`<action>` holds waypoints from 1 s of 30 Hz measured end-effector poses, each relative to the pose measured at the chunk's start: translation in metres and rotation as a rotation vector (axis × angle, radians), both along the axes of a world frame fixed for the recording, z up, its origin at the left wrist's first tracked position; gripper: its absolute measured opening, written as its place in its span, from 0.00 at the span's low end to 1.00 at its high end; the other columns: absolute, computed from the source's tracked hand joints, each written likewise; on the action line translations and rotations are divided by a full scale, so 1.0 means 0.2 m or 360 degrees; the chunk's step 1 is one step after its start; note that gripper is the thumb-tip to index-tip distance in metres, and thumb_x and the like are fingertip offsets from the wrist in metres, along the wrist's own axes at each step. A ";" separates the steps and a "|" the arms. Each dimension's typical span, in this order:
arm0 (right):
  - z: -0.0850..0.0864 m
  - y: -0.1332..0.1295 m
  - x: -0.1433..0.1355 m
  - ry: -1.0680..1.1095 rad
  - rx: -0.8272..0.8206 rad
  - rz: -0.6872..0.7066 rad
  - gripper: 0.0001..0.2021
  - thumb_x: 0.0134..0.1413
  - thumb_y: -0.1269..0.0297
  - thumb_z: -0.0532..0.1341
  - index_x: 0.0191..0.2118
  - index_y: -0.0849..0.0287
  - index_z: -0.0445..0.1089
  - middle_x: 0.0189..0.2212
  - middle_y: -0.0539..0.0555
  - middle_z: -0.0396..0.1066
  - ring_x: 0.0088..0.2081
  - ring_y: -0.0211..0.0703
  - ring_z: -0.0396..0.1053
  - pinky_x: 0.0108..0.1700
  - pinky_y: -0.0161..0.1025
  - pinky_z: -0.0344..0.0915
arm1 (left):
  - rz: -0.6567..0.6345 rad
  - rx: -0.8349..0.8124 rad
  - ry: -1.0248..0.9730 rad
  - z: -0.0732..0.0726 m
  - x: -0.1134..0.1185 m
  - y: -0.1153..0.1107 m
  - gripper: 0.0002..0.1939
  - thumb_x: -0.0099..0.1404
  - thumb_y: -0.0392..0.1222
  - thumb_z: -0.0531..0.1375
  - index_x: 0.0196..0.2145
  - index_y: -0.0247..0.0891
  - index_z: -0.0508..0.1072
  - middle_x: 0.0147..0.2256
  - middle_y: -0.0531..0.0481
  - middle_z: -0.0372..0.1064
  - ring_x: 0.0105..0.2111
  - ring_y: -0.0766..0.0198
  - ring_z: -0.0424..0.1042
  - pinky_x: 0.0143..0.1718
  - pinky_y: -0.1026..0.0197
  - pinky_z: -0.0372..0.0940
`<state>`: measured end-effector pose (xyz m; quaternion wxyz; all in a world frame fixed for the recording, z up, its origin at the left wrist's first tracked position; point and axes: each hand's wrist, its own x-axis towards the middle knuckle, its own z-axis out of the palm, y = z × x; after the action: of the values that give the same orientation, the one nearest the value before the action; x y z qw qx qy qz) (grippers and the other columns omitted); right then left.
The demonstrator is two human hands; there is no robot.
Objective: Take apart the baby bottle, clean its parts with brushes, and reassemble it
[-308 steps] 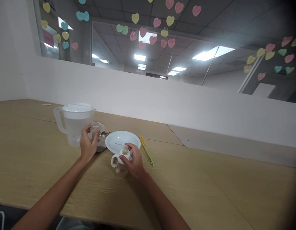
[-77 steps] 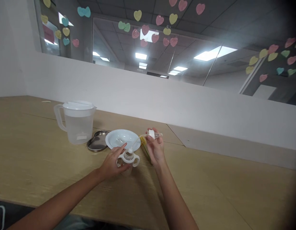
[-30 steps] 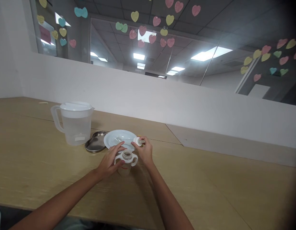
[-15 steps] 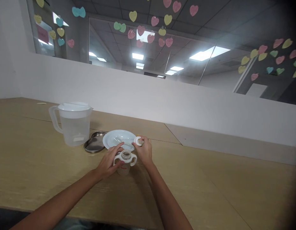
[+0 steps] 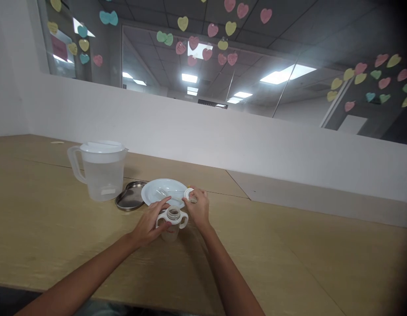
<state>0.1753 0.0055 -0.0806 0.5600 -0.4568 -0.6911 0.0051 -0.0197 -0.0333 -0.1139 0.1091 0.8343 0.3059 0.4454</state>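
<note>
My left hand is closed round the left side of a two-handled baby bottle, which stands upright on the table with its neck uncovered. To the right and slightly beyond, my right hand pinches a white bottle cap with a translucent part on it, tilted sideways at the plate's edge. My fingers hide much of this cap. Just behind the bottle lies a pale plate, with a clear plastic piece on it whose kind I cannot make out.
A steel kidney dish sits left of the plate. Farther left stands a large translucent lidded pitcher. Behind the wooden table runs a white wall, with a window above bearing heart-shaped notes.
My right hand has turned the cap slightly, so less of its translucent part shows. My left hand and the bottle have hardly moved.
</note>
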 end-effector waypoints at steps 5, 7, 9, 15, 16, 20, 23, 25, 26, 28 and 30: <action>-0.01 0.00 -0.01 -0.0118 -0.0048 -0.0028 0.13 0.40 0.75 0.63 0.34 0.55 0.65 0.39 0.54 0.70 0.43 0.50 0.61 0.46 0.46 0.59 | -0.0004 0.0006 0.0013 0.00 0.00 0.00 0.32 0.65 0.53 0.51 0.61 0.37 0.48 0.50 0.41 0.66 0.52 0.52 0.62 0.52 0.51 0.55; -0.01 -0.01 -0.02 -0.0164 -0.0091 -0.0048 0.17 0.41 0.74 0.62 0.41 0.56 0.64 0.40 0.55 0.68 0.43 0.51 0.61 0.47 0.46 0.59 | 0.0001 0.0002 0.0016 0.00 0.00 0.00 0.32 0.65 0.53 0.51 0.61 0.37 0.48 0.50 0.40 0.66 0.52 0.52 0.62 0.52 0.50 0.55; -0.01 -0.01 -0.02 -0.0234 -0.0102 -0.0054 0.18 0.43 0.73 0.62 0.43 0.58 0.63 0.41 0.56 0.67 0.44 0.51 0.61 0.47 0.47 0.59 | 0.0012 -0.0004 0.0015 0.00 0.00 0.00 0.32 0.65 0.53 0.52 0.61 0.37 0.49 0.50 0.41 0.66 0.52 0.52 0.62 0.52 0.50 0.55; -0.01 -0.01 -0.01 -0.0373 0.0029 -0.0083 0.13 0.45 0.74 0.61 0.40 0.58 0.65 0.41 0.56 0.67 0.45 0.50 0.60 0.49 0.46 0.59 | 0.0009 -0.0009 0.0012 0.00 0.00 0.00 0.32 0.65 0.53 0.52 0.61 0.38 0.49 0.50 0.41 0.66 0.51 0.52 0.62 0.52 0.50 0.55; -0.01 -0.01 -0.01 -0.0376 0.0058 -0.0096 0.12 0.45 0.74 0.61 0.38 0.58 0.66 0.42 0.57 0.66 0.46 0.50 0.60 0.50 0.46 0.59 | 0.0008 -0.0009 0.0009 0.00 0.00 0.00 0.31 0.65 0.53 0.52 0.61 0.38 0.49 0.50 0.41 0.66 0.51 0.52 0.62 0.52 0.50 0.55; -0.01 -0.01 0.00 -0.0338 0.0083 -0.0125 0.09 0.43 0.74 0.63 0.35 0.58 0.68 0.41 0.57 0.63 0.46 0.50 0.61 0.49 0.46 0.60 | -0.0001 -0.0009 -0.0001 0.00 0.00 0.00 0.31 0.65 0.52 0.52 0.61 0.38 0.48 0.50 0.42 0.66 0.51 0.52 0.62 0.52 0.51 0.55; -0.01 -0.01 -0.01 -0.0319 0.0057 -0.0060 0.08 0.45 0.73 0.62 0.34 0.57 0.69 0.39 0.56 0.63 0.45 0.49 0.62 0.48 0.45 0.61 | -0.0009 -0.0008 0.0002 0.00 0.00 0.00 0.31 0.65 0.51 0.52 0.61 0.39 0.48 0.50 0.42 0.65 0.51 0.53 0.62 0.52 0.50 0.55; -0.01 -0.01 -0.01 -0.0312 0.0011 0.0081 0.09 0.47 0.72 0.61 0.37 0.57 0.68 0.39 0.56 0.65 0.45 0.48 0.63 0.48 0.44 0.61 | -0.0005 -0.0013 0.0001 0.00 0.00 0.00 0.31 0.65 0.51 0.52 0.61 0.39 0.48 0.50 0.42 0.65 0.51 0.52 0.62 0.52 0.50 0.55; -0.01 -0.01 -0.01 -0.0300 -0.0027 0.0164 0.10 0.48 0.72 0.60 0.39 0.57 0.68 0.40 0.56 0.66 0.45 0.47 0.63 0.49 0.43 0.61 | -0.0003 -0.0018 0.0000 0.00 0.00 0.00 0.31 0.65 0.52 0.52 0.61 0.39 0.48 0.50 0.42 0.65 0.51 0.52 0.62 0.52 0.50 0.55; -0.02 0.00 -0.02 -0.0250 -0.0128 0.0290 0.13 0.49 0.70 0.60 0.43 0.57 0.66 0.42 0.55 0.68 0.46 0.47 0.65 0.50 0.43 0.61 | -0.0002 -0.0032 0.0002 0.00 0.00 0.00 0.31 0.65 0.52 0.52 0.61 0.39 0.48 0.50 0.42 0.65 0.51 0.52 0.62 0.52 0.50 0.55; -0.03 0.02 -0.02 -0.0192 -0.0242 0.0336 0.16 0.49 0.67 0.61 0.46 0.57 0.65 0.45 0.55 0.68 0.47 0.46 0.65 0.51 0.43 0.60 | -0.0001 -0.0041 0.0005 0.00 0.00 0.00 0.31 0.65 0.52 0.52 0.61 0.39 0.48 0.51 0.42 0.65 0.52 0.52 0.61 0.53 0.50 0.54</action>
<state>0.1718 0.0087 -0.0866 0.4775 -0.4221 -0.7655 0.0888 -0.0191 -0.0332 -0.1148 0.1194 0.8337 0.3115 0.4402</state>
